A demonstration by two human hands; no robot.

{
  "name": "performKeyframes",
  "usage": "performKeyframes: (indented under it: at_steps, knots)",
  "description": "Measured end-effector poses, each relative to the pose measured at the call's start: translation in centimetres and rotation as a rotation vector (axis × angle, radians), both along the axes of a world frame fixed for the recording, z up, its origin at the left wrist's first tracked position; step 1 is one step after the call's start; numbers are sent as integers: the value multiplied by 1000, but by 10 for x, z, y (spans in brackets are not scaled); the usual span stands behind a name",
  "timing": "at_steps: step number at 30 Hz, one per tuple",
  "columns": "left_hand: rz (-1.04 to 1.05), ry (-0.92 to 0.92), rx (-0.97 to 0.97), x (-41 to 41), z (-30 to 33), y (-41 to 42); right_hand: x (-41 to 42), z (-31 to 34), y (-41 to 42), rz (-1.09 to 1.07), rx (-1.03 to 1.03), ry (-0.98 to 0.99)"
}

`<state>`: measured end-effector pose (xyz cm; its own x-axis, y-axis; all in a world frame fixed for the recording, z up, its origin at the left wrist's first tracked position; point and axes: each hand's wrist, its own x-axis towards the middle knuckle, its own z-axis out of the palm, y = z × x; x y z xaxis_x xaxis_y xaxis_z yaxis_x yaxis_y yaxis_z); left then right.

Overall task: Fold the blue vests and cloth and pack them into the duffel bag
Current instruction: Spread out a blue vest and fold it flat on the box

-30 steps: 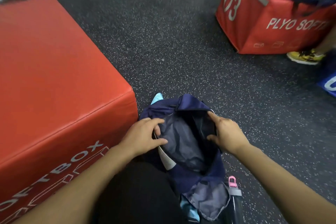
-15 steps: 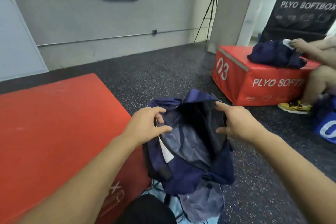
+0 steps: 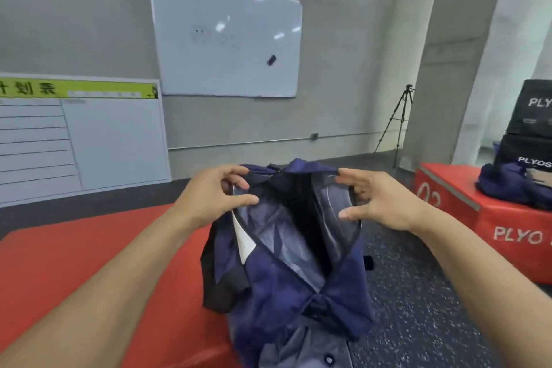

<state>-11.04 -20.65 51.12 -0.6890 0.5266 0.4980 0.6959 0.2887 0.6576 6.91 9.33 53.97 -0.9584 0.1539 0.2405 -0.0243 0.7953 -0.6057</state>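
L hand (image 3: 213,199) & R hand (image 3: 378,203) pinch duffel bag (image 3: 286,263) rim, mouth open; contents unclear.

A grey wall (image 3: 343,84) carries a whiteboard (image 3: 227,36) and, lower left, a ruled planning board (image 3: 80,134) with a yellow-green header. A black tripod (image 3: 398,122) stands beside a concrete pillar (image 3: 448,69). Dark speckled floor (image 3: 412,293); red plyo boxes (image 3: 507,230), black ones (image 3: 528,128) stacked behind.

duffel bag (image 3: 298,272) between hands, box (image 3: 74,278) left (touching)
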Motion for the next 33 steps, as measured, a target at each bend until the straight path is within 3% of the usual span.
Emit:
performKeyframes:
  at_steps: [12,20,26,33]
  knots:
    - [360,24,-31,-77,56,-254,-188,28,-208,380,-52,49]
    - [521,-64,-100,-156,72,-416,-323,13,-368,643,-127,66]
    - [591,-143,-154,-215,37,-516,-380,-39,-472,765,-137,8]
    - [624,-294,-185,-248,-67,-559,-413,-128,-548,825,-15,-145]
